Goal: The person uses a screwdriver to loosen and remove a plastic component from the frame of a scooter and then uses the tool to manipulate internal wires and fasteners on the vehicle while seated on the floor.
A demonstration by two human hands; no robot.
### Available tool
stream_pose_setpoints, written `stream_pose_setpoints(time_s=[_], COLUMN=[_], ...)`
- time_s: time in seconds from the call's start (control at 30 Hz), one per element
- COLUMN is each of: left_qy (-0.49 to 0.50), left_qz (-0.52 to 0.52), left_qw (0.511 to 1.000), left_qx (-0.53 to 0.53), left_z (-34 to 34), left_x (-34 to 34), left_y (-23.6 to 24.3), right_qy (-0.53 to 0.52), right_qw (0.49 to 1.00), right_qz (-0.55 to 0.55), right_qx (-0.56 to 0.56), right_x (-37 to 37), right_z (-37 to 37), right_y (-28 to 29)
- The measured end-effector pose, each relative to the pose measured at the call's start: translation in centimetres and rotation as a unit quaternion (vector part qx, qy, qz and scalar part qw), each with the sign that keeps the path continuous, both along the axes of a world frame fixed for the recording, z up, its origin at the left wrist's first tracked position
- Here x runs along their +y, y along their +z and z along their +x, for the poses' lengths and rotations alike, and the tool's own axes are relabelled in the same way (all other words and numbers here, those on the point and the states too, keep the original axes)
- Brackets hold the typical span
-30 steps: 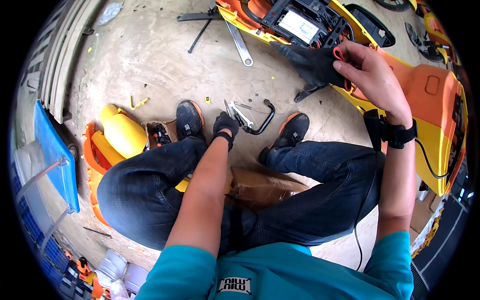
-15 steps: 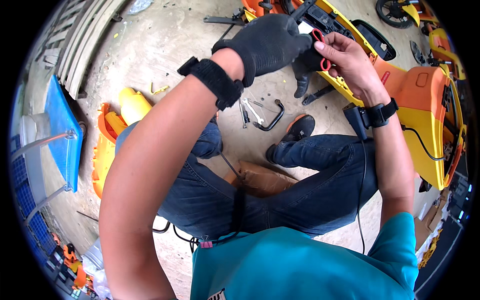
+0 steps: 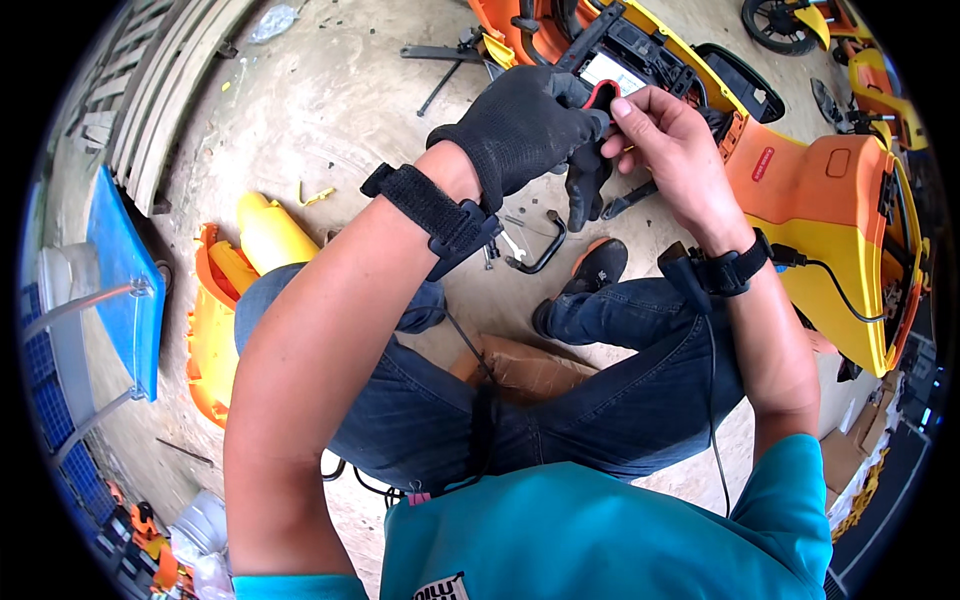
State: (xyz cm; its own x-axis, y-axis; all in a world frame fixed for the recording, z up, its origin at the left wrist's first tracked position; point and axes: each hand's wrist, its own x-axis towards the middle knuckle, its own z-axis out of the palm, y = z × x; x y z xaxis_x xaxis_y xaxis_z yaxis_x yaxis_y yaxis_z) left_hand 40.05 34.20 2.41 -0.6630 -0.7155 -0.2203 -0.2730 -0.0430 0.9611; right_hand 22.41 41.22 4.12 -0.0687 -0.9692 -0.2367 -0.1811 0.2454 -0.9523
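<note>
Loose glove [image 3: 588,172]: we have it raised between our two hands, above the floor [image 3: 300,130], touching both.
Long axis: from its red cuff [image 3: 606,84], it hangs toward our shoe [image 3: 602,264], fingers lowest.
Left hand [image 3: 525,120]: gloved; we pinch the cuff's left side.
Right hand [image 3: 668,145]: bare; our thumb and fingers nip the cuff's right edge.
Nearer hand: neither, since both touch.
Cuff mouth: a small loop between our grips; most of the glove dangles below.
</note>
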Motion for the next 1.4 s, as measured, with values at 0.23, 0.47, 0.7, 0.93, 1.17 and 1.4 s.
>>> stream_pose_setpoints(time_s=[0.23,0.47,0.7,0.93,1.17,1.4], left_qy=[0.092,0.094,0.061,0.050,0.080,0.011], left_qz=[-0.201,-0.328,-0.260,-0.227,-0.330,-0.315], left_qw=[0.968,0.934,0.953,0.971,0.941,0.949], left_qx=[-0.122,-0.110,-0.141,-0.064,0.000,0.009], left_z=[-0.1,-1.7,-1.9,-3.8,-4.3,-4.3], left_x=[-0.5,1.6,3.2,3.6,3.2,4.6], left_y=[-2.0,-2.8,-2.6,-3.4,-0.8,-1.2], right_qy=[0.127,0.244,0.043,0.012,0.079,0.018], right_qw=[0.945,0.819,0.958,0.937,0.953,0.999], right_qz=[-0.152,-0.125,0.225,0.045,-0.115,0.044], right_qx=[0.260,0.504,-0.171,-0.346,0.268,-0.002], right_x=[0.9,1.5,-0.5,-1.9,-0.8,-1.3], right_z=[1.3,0.7,-0.4,-2.8,-2.3,-2.2], right_y=[0.9,-2.3,-0.2,-2.7,-4.3,-3.7])
